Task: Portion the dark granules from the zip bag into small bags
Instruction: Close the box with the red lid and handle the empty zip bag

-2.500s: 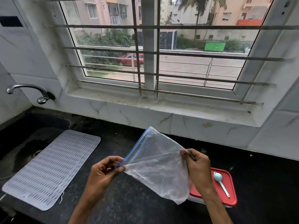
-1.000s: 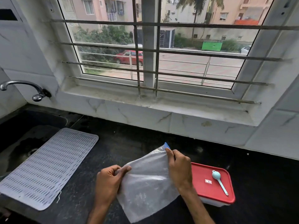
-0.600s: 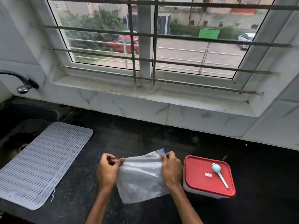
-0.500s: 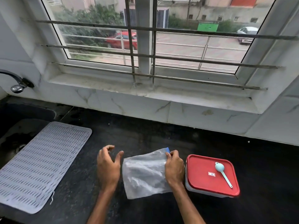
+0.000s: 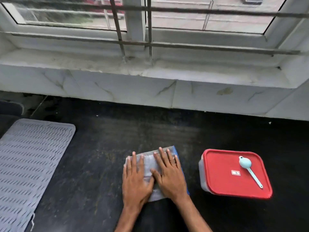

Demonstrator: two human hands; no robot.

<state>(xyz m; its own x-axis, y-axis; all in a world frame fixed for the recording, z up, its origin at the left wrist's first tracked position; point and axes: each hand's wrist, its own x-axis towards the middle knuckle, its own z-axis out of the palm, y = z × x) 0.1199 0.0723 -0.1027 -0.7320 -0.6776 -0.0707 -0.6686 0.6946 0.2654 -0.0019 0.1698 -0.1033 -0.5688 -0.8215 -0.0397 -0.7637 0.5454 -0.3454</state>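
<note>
Zip bag: clear plastic with a blue closure strip along its right edge, lying flat on the black table near the front edge, roughly centre of view, well apart from the window wall. No dark granules are visible inside it; the part that shows looks empty and flattened, though both hands hide much of it. Left hand rests palm down on the bag's left portion, fingers extended and slightly spread, gripping nothing. Right hand rests palm down on the right portion, fingers likewise straight and open, thumb touching the left hand. Neither hand pinches the plastic; both press it against the table. Beside the bag to the right, apart from it, stands a container with a red lid, lid on, with a pale blue scoop lying on top. A grey ribbed mat lies well to the left. No small bags are in view. Assessment: the step in hand appears to be flattening or smoothing the bag, which is preparation; portioning is not begun. The next move would likely call for lifting the hands, taking up the scoop and opening the container, if the granules are kept there; its contents cannot be confirmed.
</note>
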